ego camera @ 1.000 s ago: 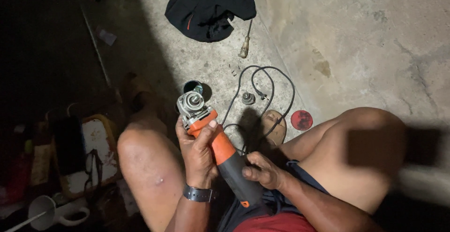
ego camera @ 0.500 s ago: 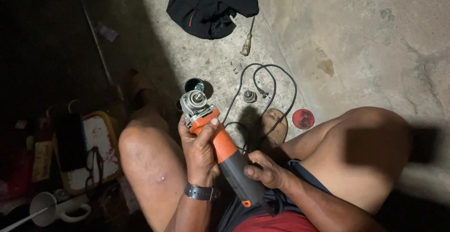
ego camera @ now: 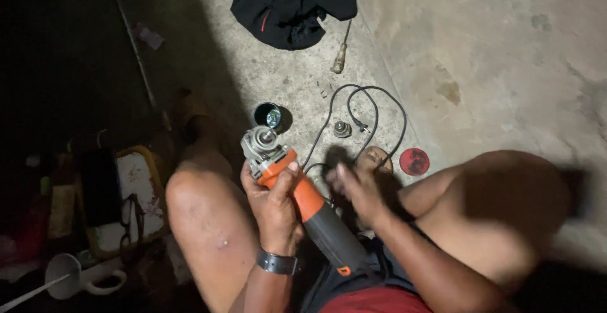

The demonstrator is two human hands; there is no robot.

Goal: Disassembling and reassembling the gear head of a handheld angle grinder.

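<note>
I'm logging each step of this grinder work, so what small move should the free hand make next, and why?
Probably reach the right hand on to the small metal fitting on the floor. The left hand grips the angle grinder with its bare spindle head up, and the right hand is off the tool, open and blurred, near that part.

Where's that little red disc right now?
In the head view the red disc lies flat on the concrete floor, right of centre, just beyond the person's right knee and beside the loop of black power cord.
</note>
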